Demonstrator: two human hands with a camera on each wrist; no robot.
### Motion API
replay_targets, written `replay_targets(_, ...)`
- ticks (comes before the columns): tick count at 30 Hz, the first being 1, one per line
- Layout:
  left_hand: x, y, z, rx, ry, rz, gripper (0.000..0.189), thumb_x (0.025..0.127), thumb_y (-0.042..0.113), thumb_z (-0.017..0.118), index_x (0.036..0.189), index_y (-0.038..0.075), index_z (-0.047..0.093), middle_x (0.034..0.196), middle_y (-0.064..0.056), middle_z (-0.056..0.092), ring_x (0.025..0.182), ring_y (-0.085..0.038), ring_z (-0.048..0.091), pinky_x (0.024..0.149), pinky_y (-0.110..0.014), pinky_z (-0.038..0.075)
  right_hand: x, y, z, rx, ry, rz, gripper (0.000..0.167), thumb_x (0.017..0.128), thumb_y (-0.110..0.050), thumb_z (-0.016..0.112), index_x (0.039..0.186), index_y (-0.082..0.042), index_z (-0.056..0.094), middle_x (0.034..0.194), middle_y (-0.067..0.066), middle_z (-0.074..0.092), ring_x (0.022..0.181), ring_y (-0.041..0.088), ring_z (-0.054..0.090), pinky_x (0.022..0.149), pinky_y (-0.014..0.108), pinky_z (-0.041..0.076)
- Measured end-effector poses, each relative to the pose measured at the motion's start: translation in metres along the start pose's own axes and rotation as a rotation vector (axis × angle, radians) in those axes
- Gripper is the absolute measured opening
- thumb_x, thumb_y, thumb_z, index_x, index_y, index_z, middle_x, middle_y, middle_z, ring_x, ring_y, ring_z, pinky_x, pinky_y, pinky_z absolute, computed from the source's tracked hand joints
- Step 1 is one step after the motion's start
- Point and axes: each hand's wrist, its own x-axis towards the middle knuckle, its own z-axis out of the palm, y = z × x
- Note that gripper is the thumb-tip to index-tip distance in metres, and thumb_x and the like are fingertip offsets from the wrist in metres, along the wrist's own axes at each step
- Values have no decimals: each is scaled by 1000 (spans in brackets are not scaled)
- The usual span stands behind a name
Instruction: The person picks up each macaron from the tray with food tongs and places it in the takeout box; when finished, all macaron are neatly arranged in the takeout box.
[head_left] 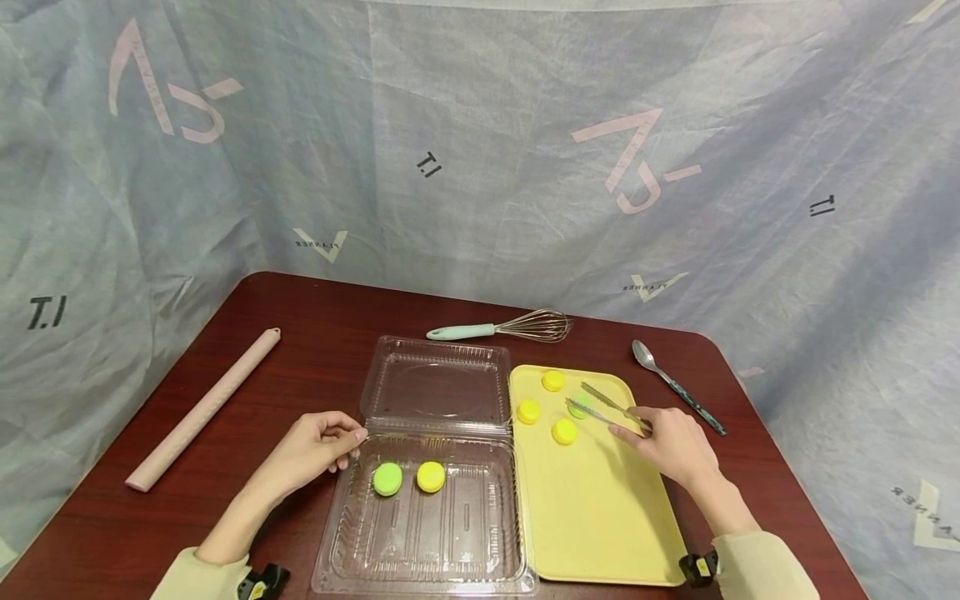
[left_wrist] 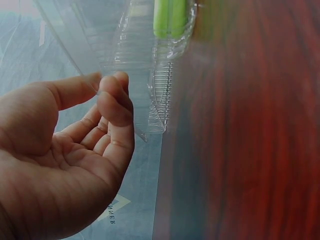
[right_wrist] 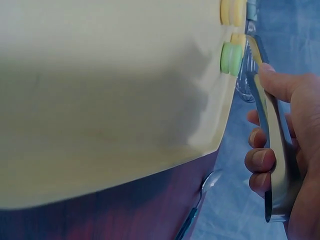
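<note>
My right hand grips metal tongs, whose parted tips reach over a green macaron on the yellow tray. Around that macaron lie three yellow ones, among them a yellow macaron just left of the tong tips. With thumb and fingertips my left hand pinches the left rim of a clear plastic container, which lies with its lid folded back. In the container's base sit one green macaron and one yellow macaron, side by side.
A pink rolling pin lies at the table's left. Behind the container is a whisk with a pale blue handle. A spoon rests right of the tray. Printed cloth hangs behind the dark red table.
</note>
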Motion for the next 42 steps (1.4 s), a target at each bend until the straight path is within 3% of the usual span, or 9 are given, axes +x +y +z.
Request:
replay_targets(21, -1, 1, -1, 3, -7, -7, 20, 96, 13, 67, 99, -6, 68, 73, -6, 65, 58, -16, 59, 53, -25, 50, -6, 4, 6, -6, -13, 3, 49, 88, -49, 73, 115, -8, 75, 55, -9, 45, 48, 8, 30, 45, 26, 21)
replay_targets(42, 0, 1, -1, -3, -12, 2, 20, 97, 13, 66, 100, -6, 68, 73, -5, 65, 58, -15, 59, 53, -26, 50, -7, 5, 7, 11, -17, 24, 56, 88, -56, 70, 116, -7, 74, 65, -9, 59, 51, 10, 39, 46, 28, 26)
